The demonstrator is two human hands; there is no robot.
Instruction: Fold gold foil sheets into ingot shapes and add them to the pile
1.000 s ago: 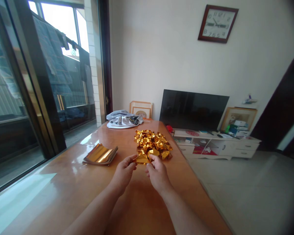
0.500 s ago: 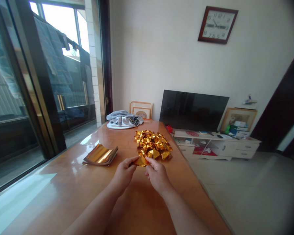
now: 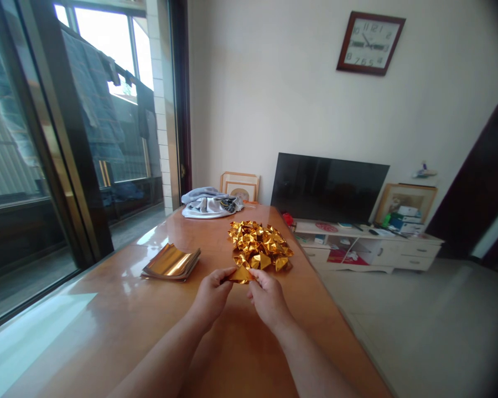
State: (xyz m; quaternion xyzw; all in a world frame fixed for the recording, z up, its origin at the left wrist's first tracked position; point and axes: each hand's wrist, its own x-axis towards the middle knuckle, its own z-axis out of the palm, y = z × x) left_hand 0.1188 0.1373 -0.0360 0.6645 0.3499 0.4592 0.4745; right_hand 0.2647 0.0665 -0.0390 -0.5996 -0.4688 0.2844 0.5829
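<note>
Between my two hands is a folded piece of gold foil paper (image 3: pixel 241 275), pinched at both ends above the table. My left hand (image 3: pixel 213 293) grips its left end, thumb and fingers closed together. At the right end my right hand (image 3: pixel 268 296) pinches it, with the other fingers curled under. Just beyond them lies a heap of folded gold paper pieces (image 3: pixel 260 243), shiny and pointed. To the left rests a stack of flat gold foil sheets (image 3: pixel 172 261), its edges curling up.
The brown table (image 3: pixel 128 331) has its right edge close to my right arm. Bundled grey and white cloth (image 3: pixel 211 203) and framed pictures (image 3: pixel 240 187) are at the far end. Beyond the table stand a television (image 3: pixel 330 188) and a white cabinet (image 3: pixel 415 251). Glass doors line the left.
The folded foil paper is still held in both hands, which have barely shifted. The whole view has moved very slightly.
</note>
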